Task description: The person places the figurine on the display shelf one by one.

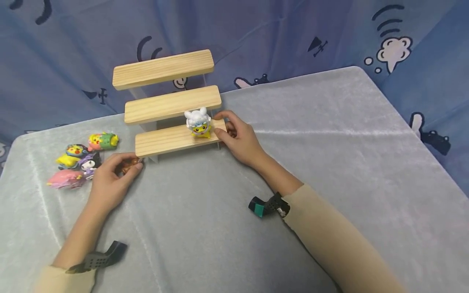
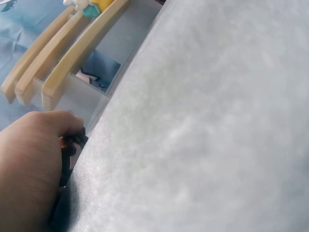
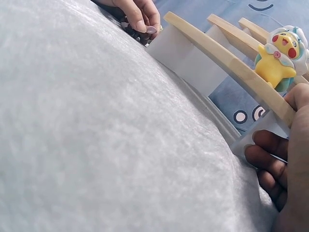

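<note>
A three-tier display stand (image 1: 165, 140) with wooden shelves and clear side panels stands at the back of the table. My right hand (image 1: 238, 136) grips the right end of its lowest shelf, thumb at the front edge, other fingers curled beside the clear panel (image 3: 263, 130). My left hand (image 1: 111, 177) is at the left end, its thumb and fingers pinching low by the side panel; shaded brown shapes under the palm are hard to make out. A yellow figurine with a white hood (image 1: 199, 124) stands upright on the lowest shelf, close to my right hand.
Several figurines lie left of my left hand: a green-and-yellow one (image 1: 104, 141), a purple-and-white one (image 1: 89, 164), a pink one (image 1: 66, 179). Grey velvety cloth (image 1: 205, 211) covers the table. A blue patterned curtain (image 1: 256, 36) hangs close behind the stand.
</note>
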`<state>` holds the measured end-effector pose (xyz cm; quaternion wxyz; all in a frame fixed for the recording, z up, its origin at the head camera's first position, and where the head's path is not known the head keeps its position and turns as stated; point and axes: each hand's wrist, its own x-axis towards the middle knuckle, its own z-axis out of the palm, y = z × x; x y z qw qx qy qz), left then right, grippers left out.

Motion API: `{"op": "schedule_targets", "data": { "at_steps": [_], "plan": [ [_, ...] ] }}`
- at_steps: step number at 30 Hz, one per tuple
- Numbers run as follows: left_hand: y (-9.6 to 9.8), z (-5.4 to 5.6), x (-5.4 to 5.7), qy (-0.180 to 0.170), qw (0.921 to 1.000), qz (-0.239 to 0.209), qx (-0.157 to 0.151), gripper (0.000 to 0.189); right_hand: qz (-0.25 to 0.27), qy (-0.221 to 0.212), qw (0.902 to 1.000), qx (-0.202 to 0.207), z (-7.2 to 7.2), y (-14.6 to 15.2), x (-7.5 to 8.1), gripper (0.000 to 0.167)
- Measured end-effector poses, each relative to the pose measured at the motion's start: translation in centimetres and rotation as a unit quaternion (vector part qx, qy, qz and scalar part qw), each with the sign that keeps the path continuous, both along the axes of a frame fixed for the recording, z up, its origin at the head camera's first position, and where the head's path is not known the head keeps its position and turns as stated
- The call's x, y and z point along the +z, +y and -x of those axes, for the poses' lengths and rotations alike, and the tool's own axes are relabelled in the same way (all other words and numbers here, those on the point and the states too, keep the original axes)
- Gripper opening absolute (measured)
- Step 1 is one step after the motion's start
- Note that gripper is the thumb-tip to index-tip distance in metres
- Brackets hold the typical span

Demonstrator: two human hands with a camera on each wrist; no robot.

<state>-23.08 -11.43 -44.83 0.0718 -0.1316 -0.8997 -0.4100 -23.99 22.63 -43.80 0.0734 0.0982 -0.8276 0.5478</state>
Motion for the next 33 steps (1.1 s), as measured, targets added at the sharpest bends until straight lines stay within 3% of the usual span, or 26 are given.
{"op": "schedule_targets", "data": {
  "at_steps": [13, 33],
  "plan": [
    [-0.21, 0.02, 0.05, -0.005, 0.9997, 0.025, 0.001, 0.025, 0.002, -0.005, 1.0000, -0.004, -0.11, -0.09, -0.07, 0.027],
    [-0.23, 0.35, -0.16, -0.021, 0.9993, 0.029, -0.008, 0.025, 0.018, -0.034, 0.9993, -0.002, -0.11, -0.08, -0.06, 0.031]
  ]
}}
